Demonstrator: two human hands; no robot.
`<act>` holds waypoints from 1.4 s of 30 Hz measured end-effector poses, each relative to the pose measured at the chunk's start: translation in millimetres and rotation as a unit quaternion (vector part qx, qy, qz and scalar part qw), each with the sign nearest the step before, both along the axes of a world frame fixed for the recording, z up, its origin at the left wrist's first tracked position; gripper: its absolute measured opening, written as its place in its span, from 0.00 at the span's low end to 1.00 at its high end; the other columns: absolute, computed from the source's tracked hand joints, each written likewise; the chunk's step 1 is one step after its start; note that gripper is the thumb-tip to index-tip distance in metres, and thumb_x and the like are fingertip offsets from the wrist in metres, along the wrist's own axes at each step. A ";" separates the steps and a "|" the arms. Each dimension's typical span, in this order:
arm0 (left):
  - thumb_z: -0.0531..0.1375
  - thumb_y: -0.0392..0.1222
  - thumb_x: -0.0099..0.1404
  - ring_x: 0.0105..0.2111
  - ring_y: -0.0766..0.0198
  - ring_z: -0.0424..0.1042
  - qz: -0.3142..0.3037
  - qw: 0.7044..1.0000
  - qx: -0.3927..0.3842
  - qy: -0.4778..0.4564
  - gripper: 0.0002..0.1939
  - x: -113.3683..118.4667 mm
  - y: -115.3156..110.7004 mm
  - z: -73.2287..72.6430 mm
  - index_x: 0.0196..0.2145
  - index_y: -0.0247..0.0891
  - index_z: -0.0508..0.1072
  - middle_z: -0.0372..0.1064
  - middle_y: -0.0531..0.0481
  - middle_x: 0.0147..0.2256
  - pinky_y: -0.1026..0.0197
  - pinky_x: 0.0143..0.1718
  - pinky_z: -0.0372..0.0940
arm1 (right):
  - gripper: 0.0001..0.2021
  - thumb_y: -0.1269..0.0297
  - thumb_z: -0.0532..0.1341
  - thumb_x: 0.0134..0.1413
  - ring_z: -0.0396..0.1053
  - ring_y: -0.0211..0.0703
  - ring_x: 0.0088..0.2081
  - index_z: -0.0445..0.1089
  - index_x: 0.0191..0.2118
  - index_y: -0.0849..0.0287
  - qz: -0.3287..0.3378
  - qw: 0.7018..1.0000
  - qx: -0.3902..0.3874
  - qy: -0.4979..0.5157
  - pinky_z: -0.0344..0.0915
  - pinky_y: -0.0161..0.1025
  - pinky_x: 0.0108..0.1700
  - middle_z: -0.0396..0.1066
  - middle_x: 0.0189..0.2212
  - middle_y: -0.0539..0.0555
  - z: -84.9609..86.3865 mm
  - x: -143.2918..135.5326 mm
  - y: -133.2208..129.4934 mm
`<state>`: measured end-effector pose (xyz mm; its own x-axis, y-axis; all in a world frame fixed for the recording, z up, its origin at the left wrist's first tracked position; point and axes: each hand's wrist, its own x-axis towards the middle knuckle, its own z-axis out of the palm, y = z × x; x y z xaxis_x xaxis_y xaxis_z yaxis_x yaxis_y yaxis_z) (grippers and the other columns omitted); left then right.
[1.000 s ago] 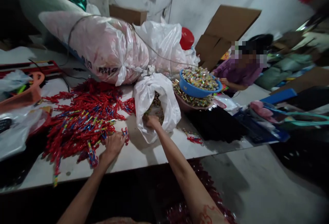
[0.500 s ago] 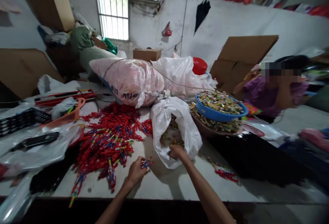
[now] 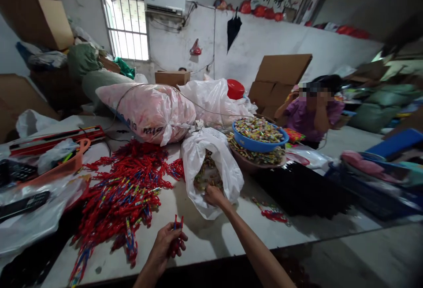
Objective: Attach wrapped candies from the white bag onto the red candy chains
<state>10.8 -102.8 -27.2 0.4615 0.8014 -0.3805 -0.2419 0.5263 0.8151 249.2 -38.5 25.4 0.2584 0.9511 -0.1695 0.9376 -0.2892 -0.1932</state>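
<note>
My left hand (image 3: 169,240) is closed around some slim red and blue plastic pieces (image 3: 179,223), whose red tips stick up past the thumb. It hovers over the table's front part, right of a big heap of red strips (image 3: 122,191) with blue and yellow bits among them. My right hand (image 3: 214,195) reaches into the mouth of a white plastic bag (image 3: 231,171). Its fingers are curled among small multicoloured pieces (image 3: 209,164) inside. The fingertips are partly hidden, so what they grip does not show.
Right of the bag, a blue basin (image 3: 261,143) full of small wrapped pieces rests on a wider, filled basin (image 3: 251,164). A few coloured strips (image 3: 272,214) lie near a black sheet (image 3: 304,191). Stuffed sacks (image 3: 155,112) stand behind. A person in purple (image 3: 307,114) sits at the right.
The view has swung to the right. My left hand has turned, and the pieces in it now point upward. My right hand stays in the bag's mouth.
</note>
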 end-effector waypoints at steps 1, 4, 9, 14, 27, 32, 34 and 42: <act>0.70 0.56 0.43 0.17 0.69 0.67 -0.010 1.000 0.003 0.004 0.26 1.1 0.1 -0.7 0.31 0.36 0.66 0.72 0.48 0.24 0.70 0.13 0.49 | 0.11 0.72 0.54 0.57 0.72 0.51 0.46 0.73 0.41 0.64 -0.008 1.000 0.021 0.013 0.62 0.38 0.44 0.74 0.42 0.66 1.3 -2.4 -0.2; 0.69 0.59 0.44 0.16 0.69 0.67 -0.034 0.999 0.021 0.021 0.26 4.6 1.5 -1.3 0.29 0.35 0.67 0.72 0.48 0.23 0.70 0.12 0.48 | 0.14 0.71 0.48 0.61 0.70 0.47 0.46 0.72 0.39 0.63 -0.023 0.995 0.084 0.057 0.60 0.37 0.44 0.73 0.43 0.65 6.1 -12.0 -4.0; 0.68 0.65 0.41 0.12 0.71 0.62 -0.054 0.998 0.041 0.019 0.30 12.9 8.4 0.1 0.26 0.35 0.66 0.70 0.51 0.20 0.70 0.12 0.47 | 0.06 0.71 0.53 0.55 0.65 0.35 0.26 0.67 0.36 0.60 -0.015 0.948 0.135 0.286 0.59 0.30 0.28 0.70 0.26 0.50 10.5 -31.8 -29.1; 0.69 0.64 0.41 0.14 0.70 0.63 -0.073 0.996 0.042 0.014 0.30 17.2 10.4 9.5 0.26 0.34 0.68 0.69 0.51 0.20 0.68 0.14 0.52 | 0.09 0.60 0.63 0.47 0.47 0.26 0.15 0.66 0.29 0.62 0.003 0.811 0.055 0.582 0.46 0.28 0.18 0.59 0.16 0.42 18.3 -44.1 -65.1; 0.67 0.62 0.47 0.13 0.74 0.56 -0.122 0.986 0.107 0.034 0.27 14.6 -5.2 23.7 0.23 0.32 0.70 0.64 0.53 0.16 0.68 0.15 0.48 | 0.17 0.59 0.73 0.33 0.62 0.29 0.16 0.73 0.29 0.66 0.059 0.679 -0.022 0.732 0.57 0.28 0.20 0.69 0.19 0.47 17.0 -35.0 -93.6; 0.66 0.65 0.45 0.11 0.73 0.55 -0.153 0.982 0.110 0.026 0.28 15.5 -4.6 15.6 0.22 0.34 0.68 0.63 0.53 0.16 0.66 0.14 0.50 | 0.19 0.58 0.74 0.33 0.67 0.31 0.18 0.73 0.31 0.67 0.069 0.656 -0.029 0.751 0.60 0.29 0.21 0.72 0.21 0.49 11.2 -33.3 -100.9; 0.66 0.65 0.47 0.11 0.73 0.54 -0.155 0.980 0.117 0.028 0.28 15.1 -5.0 15.0 0.22 0.34 0.68 0.62 0.53 0.15 0.67 0.14 0.49 | 0.19 0.58 0.74 0.34 0.68 0.33 0.18 0.73 0.31 0.67 0.067 0.654 -0.029 0.753 0.61 0.29 0.21 0.72 0.20 0.50 9.6 -34.1 -102.9; 0.65 0.68 0.45 0.12 0.74 0.51 -0.150 0.983 0.103 0.000 0.30 7.8 -4.4 2.5 0.21 0.33 0.69 0.57 0.55 0.13 0.66 0.16 0.45 | 0.19 0.58 0.74 0.28 0.66 0.33 0.15 0.71 0.27 0.65 0.017 0.643 -0.013 0.766 0.60 0.29 0.19 0.70 0.17 0.48 4.6 -56.0 -104.0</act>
<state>18.6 -107.3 -24.7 0.6886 0.6894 -0.2248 -0.1005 0.3978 0.9120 193.2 -142.5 29.9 -0.2511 0.9437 -0.2155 -0.3404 -0.2944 -0.8930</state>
